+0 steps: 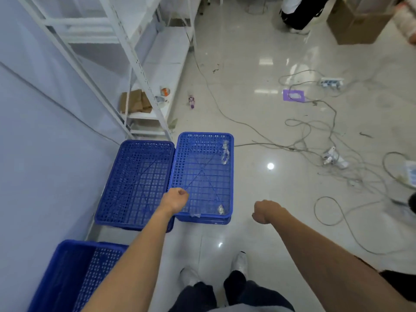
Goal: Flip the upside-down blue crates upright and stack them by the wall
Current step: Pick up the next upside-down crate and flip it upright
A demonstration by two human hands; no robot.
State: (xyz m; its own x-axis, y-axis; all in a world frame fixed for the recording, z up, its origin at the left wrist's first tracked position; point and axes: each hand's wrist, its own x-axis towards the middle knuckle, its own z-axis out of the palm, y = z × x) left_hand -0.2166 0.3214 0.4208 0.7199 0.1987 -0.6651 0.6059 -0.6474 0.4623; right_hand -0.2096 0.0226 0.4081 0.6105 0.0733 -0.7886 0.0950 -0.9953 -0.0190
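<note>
two blue crates sit side by side on the pale tiled floor (258,188), touching along their long edges, just in front of the white metal shelving (144,70). the left crate (135,183) lies beside the light wall (33,143) and shows its open perforated inside, so it looks upright. the right crate (203,174) shows a ribbed lattice surface with diagonal braces and scraps of clear tape; it rests on top of at least one more crate rim visible beneath it, and whether it is upside down cannot be told for sure. a third blue crate (74,278) sits nearer the person at the lower left, close to the wall, its inside facing up. the left hand (177,197) is curled into a loose fist over the near left corner of the right crate, holding nothing. the right hand (265,211) is also closed, empty, over bare floor to the right of the crates. grey cables (315,140) sprawl across the floor well apart on the right.
</note>
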